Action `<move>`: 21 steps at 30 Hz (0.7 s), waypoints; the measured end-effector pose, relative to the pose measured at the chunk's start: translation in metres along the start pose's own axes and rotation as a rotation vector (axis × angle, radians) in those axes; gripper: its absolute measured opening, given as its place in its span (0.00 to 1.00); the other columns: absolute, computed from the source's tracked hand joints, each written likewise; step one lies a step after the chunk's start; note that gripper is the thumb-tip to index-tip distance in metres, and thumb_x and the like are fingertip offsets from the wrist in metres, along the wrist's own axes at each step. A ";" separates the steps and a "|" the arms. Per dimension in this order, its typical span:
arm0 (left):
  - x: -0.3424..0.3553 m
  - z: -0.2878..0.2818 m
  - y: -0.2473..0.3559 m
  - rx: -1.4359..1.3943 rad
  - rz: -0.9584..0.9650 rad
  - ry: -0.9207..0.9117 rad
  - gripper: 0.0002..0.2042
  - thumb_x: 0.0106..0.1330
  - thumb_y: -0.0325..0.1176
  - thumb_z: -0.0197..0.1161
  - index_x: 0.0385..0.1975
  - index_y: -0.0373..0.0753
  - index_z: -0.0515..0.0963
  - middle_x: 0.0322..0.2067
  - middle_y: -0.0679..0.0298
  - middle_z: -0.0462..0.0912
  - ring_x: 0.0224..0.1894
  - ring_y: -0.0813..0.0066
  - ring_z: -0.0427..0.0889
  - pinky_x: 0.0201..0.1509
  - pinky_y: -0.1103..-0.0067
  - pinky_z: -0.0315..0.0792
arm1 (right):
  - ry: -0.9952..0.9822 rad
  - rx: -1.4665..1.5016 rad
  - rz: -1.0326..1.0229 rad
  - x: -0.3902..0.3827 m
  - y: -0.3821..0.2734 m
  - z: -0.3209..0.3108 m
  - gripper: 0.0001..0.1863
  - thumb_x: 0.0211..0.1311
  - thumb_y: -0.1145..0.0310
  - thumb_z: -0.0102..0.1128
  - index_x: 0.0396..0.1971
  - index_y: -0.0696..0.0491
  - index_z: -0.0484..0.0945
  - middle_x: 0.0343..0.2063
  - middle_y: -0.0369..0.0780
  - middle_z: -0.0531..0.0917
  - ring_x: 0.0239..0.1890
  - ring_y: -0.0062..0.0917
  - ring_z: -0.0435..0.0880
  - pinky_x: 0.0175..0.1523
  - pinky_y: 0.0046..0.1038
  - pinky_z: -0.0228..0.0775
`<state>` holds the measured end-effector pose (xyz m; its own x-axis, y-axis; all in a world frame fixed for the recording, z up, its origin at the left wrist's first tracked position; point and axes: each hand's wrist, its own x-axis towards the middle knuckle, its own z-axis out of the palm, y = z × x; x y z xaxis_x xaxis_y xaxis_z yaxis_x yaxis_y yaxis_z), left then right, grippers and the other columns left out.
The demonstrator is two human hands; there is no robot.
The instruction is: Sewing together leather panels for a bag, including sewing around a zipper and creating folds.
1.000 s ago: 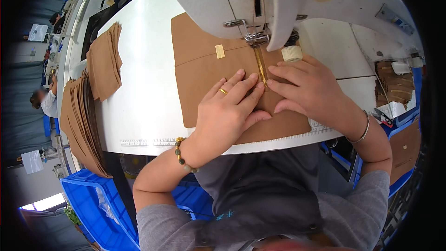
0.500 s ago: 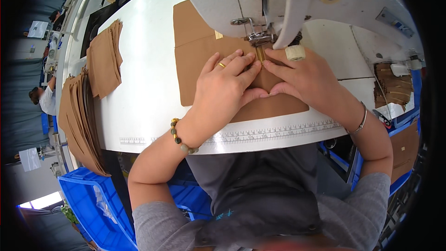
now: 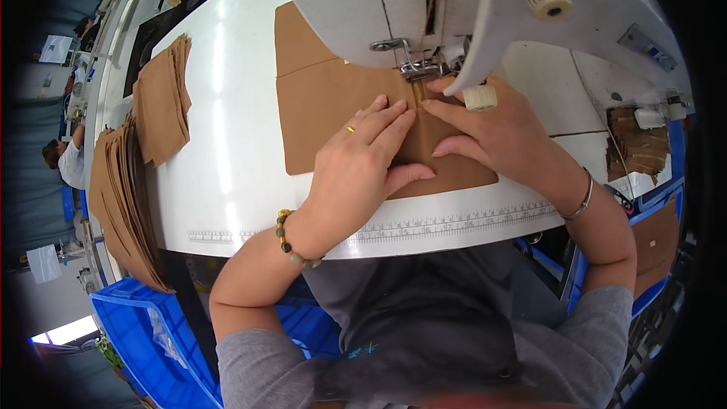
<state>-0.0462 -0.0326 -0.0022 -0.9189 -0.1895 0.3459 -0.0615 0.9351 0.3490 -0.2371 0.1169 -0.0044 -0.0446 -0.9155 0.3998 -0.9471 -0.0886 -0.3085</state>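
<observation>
A flat brown fabric piece (image 3: 326, 121) lies under the presser foot (image 3: 421, 70) of a white sewing machine (image 3: 356, 0). Down its middle, just in front of the foot, runs a narrow gold-brown zipper-like strip (image 3: 418, 95). Left of the strip, my left hand (image 3: 363, 148) rests on the fabric with fingers stretched and thumb apart. To the right, my right hand (image 3: 496, 129) lies on the fabric, index finger along the strip and thumb out to the side. Part of its fingers are hidden behind the machine's lever and knob.
Stacks of brown fabric pieces (image 3: 125, 204) hang over the table's left edge, with another pile (image 3: 163, 102) beside them. A printed ruler (image 3: 409, 229) follows the front edge. Blue crates (image 3: 144, 333) stand below left. More brown pieces (image 3: 638, 140) lie at the right.
My thumbs, close together before, are now apart. My left hand has drawn slightly back from the presser foot. The view has shifted a little.
</observation>
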 end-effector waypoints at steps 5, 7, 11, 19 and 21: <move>0.000 0.002 0.005 -0.009 0.022 -0.027 0.34 0.52 0.49 0.76 0.54 0.30 0.81 0.57 0.53 0.83 0.63 0.51 0.80 0.66 0.63 0.77 | 0.057 -0.008 -0.064 0.000 -0.001 0.001 0.25 0.48 0.55 0.75 0.45 0.52 0.85 0.45 0.38 0.81 0.51 0.34 0.79 0.57 0.35 0.73; 0.000 0.003 0.006 0.000 0.032 -0.047 0.34 0.52 0.49 0.76 0.55 0.29 0.80 0.57 0.53 0.82 0.64 0.51 0.80 0.66 0.63 0.77 | 0.038 -0.030 -0.054 -0.002 -0.001 0.002 0.25 0.47 0.55 0.76 0.45 0.52 0.85 0.44 0.38 0.81 0.50 0.34 0.79 0.56 0.35 0.73; 0.003 0.001 0.005 0.026 0.068 -0.064 0.35 0.52 0.49 0.76 0.55 0.28 0.80 0.56 0.54 0.82 0.63 0.51 0.79 0.66 0.64 0.76 | 0.058 -0.063 -0.076 -0.003 -0.002 0.004 0.25 0.46 0.56 0.76 0.45 0.52 0.85 0.40 0.38 0.79 0.47 0.33 0.78 0.55 0.35 0.73; 0.009 -0.003 0.001 0.061 0.113 -0.091 0.34 0.52 0.50 0.74 0.54 0.29 0.81 0.56 0.55 0.82 0.61 0.55 0.80 0.65 0.63 0.75 | 0.055 -0.094 -0.075 -0.003 -0.003 0.007 0.26 0.47 0.56 0.76 0.45 0.53 0.84 0.41 0.38 0.80 0.49 0.32 0.79 0.57 0.35 0.72; 0.012 -0.003 -0.001 0.097 0.112 -0.092 0.34 0.53 0.52 0.74 0.54 0.30 0.81 0.56 0.57 0.82 0.61 0.56 0.80 0.66 0.61 0.74 | 0.050 -0.101 -0.074 -0.002 -0.003 0.008 0.26 0.47 0.56 0.76 0.45 0.53 0.84 0.42 0.38 0.81 0.50 0.32 0.80 0.59 0.36 0.72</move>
<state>-0.0557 -0.0372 0.0042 -0.9537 -0.0584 0.2950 0.0100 0.9742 0.2253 -0.2315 0.1157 -0.0113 0.0133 -0.8870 0.4615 -0.9755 -0.1129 -0.1888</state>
